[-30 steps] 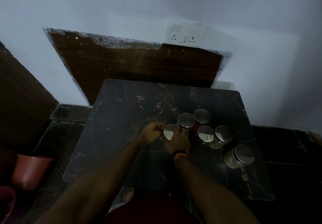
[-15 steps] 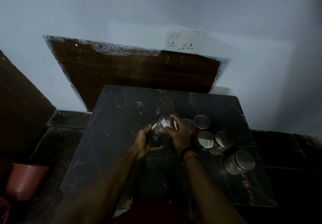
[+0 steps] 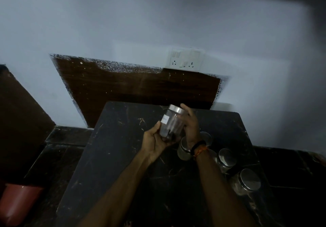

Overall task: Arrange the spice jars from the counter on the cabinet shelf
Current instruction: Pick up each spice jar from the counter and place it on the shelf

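A dim room, with a black marble counter [image 3: 123, 156] below a pale wall. Both hands hold one clear spice jar [image 3: 172, 122] with a steel lid, tilted, above the counter. The left hand [image 3: 155, 142] cups its base with curled fingers; the right hand [image 3: 191, 126] wraps its side and wears a wristband [image 3: 198, 147]. Four lidded jars [image 3: 226, 158] show on the counter at right, the nearest ones partly hidden by the right wrist. Contents are too dark to identify.
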